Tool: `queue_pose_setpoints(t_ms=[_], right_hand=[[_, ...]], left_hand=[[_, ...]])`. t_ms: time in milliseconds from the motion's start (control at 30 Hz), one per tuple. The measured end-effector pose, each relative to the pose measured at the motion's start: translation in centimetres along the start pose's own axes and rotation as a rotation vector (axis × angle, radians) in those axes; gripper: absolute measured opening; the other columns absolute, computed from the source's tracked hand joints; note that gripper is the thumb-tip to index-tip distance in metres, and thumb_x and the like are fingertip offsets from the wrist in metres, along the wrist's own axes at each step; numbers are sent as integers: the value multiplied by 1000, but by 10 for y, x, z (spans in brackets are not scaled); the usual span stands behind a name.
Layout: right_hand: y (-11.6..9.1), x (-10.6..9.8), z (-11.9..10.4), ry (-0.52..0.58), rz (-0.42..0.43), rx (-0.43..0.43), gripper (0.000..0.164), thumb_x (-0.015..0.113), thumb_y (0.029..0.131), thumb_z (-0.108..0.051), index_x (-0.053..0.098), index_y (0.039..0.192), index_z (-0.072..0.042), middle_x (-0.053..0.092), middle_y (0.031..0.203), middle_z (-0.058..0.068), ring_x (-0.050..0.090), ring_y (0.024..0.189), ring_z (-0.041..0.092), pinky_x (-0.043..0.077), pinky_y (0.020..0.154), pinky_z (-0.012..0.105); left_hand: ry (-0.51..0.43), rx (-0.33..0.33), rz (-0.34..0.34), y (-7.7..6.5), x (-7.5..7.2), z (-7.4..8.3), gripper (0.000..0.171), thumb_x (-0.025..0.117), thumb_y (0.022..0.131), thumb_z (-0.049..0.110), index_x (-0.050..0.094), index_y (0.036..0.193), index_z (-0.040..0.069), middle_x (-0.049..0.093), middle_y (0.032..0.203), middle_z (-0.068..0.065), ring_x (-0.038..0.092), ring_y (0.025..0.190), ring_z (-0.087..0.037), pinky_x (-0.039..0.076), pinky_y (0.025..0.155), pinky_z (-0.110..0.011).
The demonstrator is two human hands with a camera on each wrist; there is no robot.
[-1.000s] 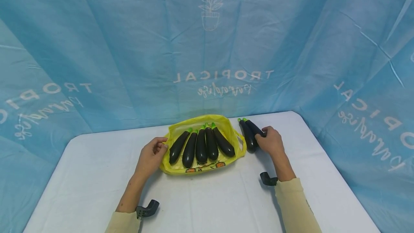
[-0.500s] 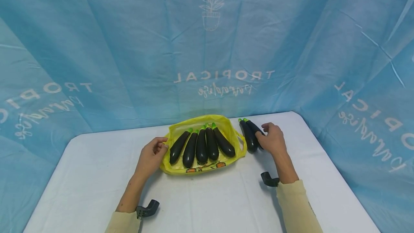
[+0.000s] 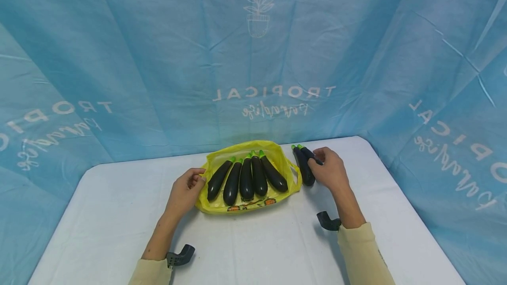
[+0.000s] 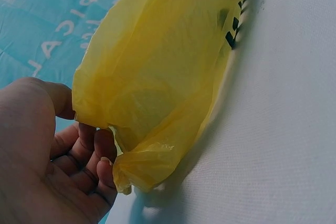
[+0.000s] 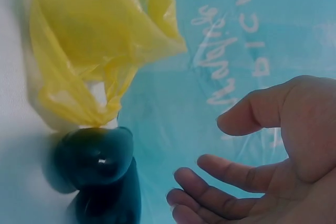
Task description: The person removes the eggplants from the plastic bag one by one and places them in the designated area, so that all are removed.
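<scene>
Eggplants (image 3: 246, 181), five of them, lie side by side in our yellow bag (image 3: 218, 208) on the white table (image 3: 253, 250). Our left hand (image 3: 187, 192) pinches the bag's left edge. Our right hand (image 3: 332, 170), fingers spread from its thumb, hovers by two outer eggplants (image 3: 303, 168) just right of the bag.

Beige sleeves (image 3: 366, 254); curved black wrist pieces (image 3: 328, 222), possibly plastic.

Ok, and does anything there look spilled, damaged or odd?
No spill or damage shows. The lettering on the blue curtain looks odd because it reads backwards. Two eggplants also stand out, lying beside the yellow bag while five others lie inside it.
</scene>
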State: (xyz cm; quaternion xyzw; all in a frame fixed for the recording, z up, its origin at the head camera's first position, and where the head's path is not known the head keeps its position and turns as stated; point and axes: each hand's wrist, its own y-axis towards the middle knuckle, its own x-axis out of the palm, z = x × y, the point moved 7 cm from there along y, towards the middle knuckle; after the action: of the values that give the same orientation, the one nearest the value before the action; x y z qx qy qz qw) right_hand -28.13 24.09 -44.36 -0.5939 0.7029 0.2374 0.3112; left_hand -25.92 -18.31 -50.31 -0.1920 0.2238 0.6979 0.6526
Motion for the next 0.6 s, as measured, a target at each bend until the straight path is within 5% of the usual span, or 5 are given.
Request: queue_pose_setpoints(t_ms=[333, 600], right_hand=[[-11, 1, -16, 35, -7, -36, 43, 60, 102, -22, 60, 139, 0, 64, 134, 21, 59, 128, 38, 49, 108, 54], [-20, 4, -34, 88, 31, -153, 36, 63, 100, -18, 65, 131, 0, 68, 126, 18, 64, 121, 35, 50, 107, 52]], left_hand=[[4, -11, 1, 0, 1, -1, 30, 61, 104, 17, 67, 131, 5, 61, 101, -9, 55, 89, -23, 47, 71, -23], [-5, -9, -3, 0, 1, -1, 29, 61, 105, 17, 67, 131, 6, 61, 102, -9, 55, 91, -23, 47, 72, -23]])
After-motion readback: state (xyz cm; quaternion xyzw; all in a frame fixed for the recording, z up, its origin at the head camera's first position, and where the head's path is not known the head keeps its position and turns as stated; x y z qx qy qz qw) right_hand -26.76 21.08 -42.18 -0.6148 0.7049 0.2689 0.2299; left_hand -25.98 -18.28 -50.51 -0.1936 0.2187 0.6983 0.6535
